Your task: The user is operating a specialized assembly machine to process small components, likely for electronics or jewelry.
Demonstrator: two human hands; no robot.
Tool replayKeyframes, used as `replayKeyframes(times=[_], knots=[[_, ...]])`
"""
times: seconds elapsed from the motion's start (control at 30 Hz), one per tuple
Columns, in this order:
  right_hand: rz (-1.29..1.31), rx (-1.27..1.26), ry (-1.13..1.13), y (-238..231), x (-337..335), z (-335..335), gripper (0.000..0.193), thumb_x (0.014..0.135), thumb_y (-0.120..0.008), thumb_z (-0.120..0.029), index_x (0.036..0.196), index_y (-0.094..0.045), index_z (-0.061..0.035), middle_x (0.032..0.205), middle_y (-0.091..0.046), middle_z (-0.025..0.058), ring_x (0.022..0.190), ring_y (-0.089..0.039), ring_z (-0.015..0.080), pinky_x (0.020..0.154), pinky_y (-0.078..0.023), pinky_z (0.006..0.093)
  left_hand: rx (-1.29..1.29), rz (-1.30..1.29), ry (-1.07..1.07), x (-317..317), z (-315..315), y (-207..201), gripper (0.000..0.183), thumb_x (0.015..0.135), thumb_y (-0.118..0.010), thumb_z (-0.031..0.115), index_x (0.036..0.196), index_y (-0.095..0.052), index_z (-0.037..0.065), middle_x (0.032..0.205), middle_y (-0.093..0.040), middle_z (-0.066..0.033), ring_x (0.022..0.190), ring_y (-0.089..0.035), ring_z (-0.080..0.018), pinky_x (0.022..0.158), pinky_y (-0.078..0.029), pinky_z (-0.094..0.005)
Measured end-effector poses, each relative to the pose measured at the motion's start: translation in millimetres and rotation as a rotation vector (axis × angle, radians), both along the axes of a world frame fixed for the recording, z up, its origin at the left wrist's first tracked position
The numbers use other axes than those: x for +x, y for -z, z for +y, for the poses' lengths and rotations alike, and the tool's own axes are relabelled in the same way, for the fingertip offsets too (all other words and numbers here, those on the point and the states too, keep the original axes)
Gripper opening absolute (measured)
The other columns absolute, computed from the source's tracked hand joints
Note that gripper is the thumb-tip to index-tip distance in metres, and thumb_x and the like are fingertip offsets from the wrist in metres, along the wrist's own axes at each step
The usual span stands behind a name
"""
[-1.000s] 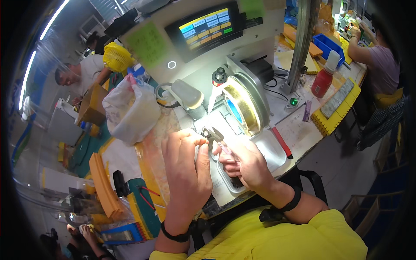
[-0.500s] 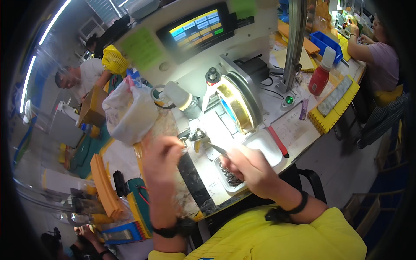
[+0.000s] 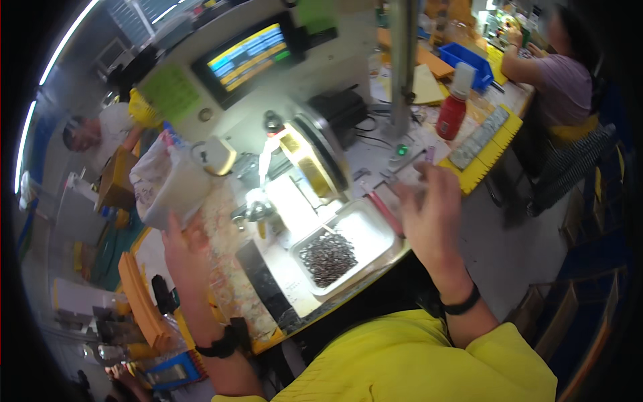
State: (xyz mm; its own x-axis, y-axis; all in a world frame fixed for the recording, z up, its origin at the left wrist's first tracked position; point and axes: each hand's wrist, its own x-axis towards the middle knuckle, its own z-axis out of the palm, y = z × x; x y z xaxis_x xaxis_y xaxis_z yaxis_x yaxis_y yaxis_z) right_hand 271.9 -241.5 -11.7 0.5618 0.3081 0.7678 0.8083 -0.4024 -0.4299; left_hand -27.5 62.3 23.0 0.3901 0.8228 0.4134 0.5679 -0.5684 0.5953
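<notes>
My left hand [image 3: 185, 249] is raised at the near edge of a white plastic bag [image 3: 165, 184]. Motion smears its fingers, so I cannot make out their pose or whether they touch the bag. To the right, my right hand [image 3: 434, 221] hovers over the bench's right side with thumb and fingers apart, slightly blurred. Beside it lies a red-handled tool [image 3: 384, 213], partly covered. Between my hands, a white tray [image 3: 372, 231] holds a heap of small dark metal parts [image 3: 328, 258]. Behind it stands a bench machine with a gold-rimmed reel [image 3: 307, 161] and a brightly lit metal fixture [image 3: 257, 205].
A lit screen [image 3: 248, 57] sits on the machine's panel. At right are a red bottle [image 3: 451, 117], a yellow toothed board [image 3: 492, 151] and a blue bin [image 3: 467, 65]. Orange strips [image 3: 142, 301] lie at left. Other people work at far left and far right.
My hands have parted: the left moved left from the fixture toward the bag, the right moved right and away from the tray. The dark pointed tool is no longer discernible in my right hand. The view shifted.
</notes>
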Motion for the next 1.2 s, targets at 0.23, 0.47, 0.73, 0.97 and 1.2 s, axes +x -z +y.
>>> replayKeyframes(times=[0.23, 0.47, 0.73, 0.97, 1.2], knots=[[1.124, 0.099, -0.958, -43, -97, 57, 0.025, 0.118, -0.059, -0.019, 0.130, -0.063, 0.0023, 0.105, -0.071, 0.0101, 0.094, -0.067, 0.0127, 0.082, -0.053, 0.0305, -0.128, 0.058, 0.352, 52, -58, 7, 0.036, 0.109, -0.066, 0.010, 0.145, -0.066, 0.003, 0.128, -0.075, -0.0156, 0.115, -0.070, -0.0233, 0.101, -0.053, -0.0373], [1.077, 0.565, -0.957, -28, -109, 130, 0.021, 0.117, -0.063, -0.014, 0.130, -0.065, 0.0030, 0.108, -0.073, 0.0084, 0.094, -0.068, 0.0110, 0.082, -0.057, 0.0306, -0.547, -0.285, 0.436, 57, -76, 31, 0.031, 0.117, -0.062, 0.020, 0.137, -0.068, -0.003, 0.117, -0.079, -0.0117, 0.105, -0.072, -0.0193, 0.098, -0.055, -0.0385], [1.079, 0.542, -0.877, -28, -106, 136, 0.014, 0.116, -0.064, -0.012, 0.119, -0.068, 0.0005, 0.091, -0.065, 0.0024, 0.082, -0.061, 0.0086, 0.074, -0.052, 0.0286, -0.422, 0.267, 0.454, 28, -37, -12, 0.025, 0.114, -0.068, 0.017, 0.134, -0.068, 0.002, 0.115, -0.074, -0.0039, 0.082, -0.061, -0.0102, 0.075, -0.052, -0.0337], [1.232, 0.483, -0.966, -23, -111, 92, 0.024, 0.119, -0.058, -0.018, 0.130, -0.058, 0.0027, 0.108, -0.063, 0.0021, 0.096, -0.058, 0.0076, 0.086, -0.052, 0.0285, -0.263, -0.309, 0.354, 39, -115, -45, 0.017, 0.115, -0.065, 0.010, 0.129, -0.069, 0.001, 0.117, -0.074, -0.0063, 0.086, -0.065, -0.0070, 0.065, -0.050, -0.0232], [1.340, 0.637, -1.015, -17, -113, 77, 0.031, 0.120, -0.057, -0.022, 0.135, -0.059, 0.0042, 0.108, -0.070, 0.0081, 0.089, -0.066, 0.0131, 0.081, -0.057, 0.0318, -0.659, -0.513, 0.520, 85, -150, -24, 0.010, 0.115, -0.065, 0.006, 0.122, -0.069, -0.001, 0.107, -0.073, -0.0066, 0.090, -0.071, -0.0104, 0.063, -0.055, -0.0244]])
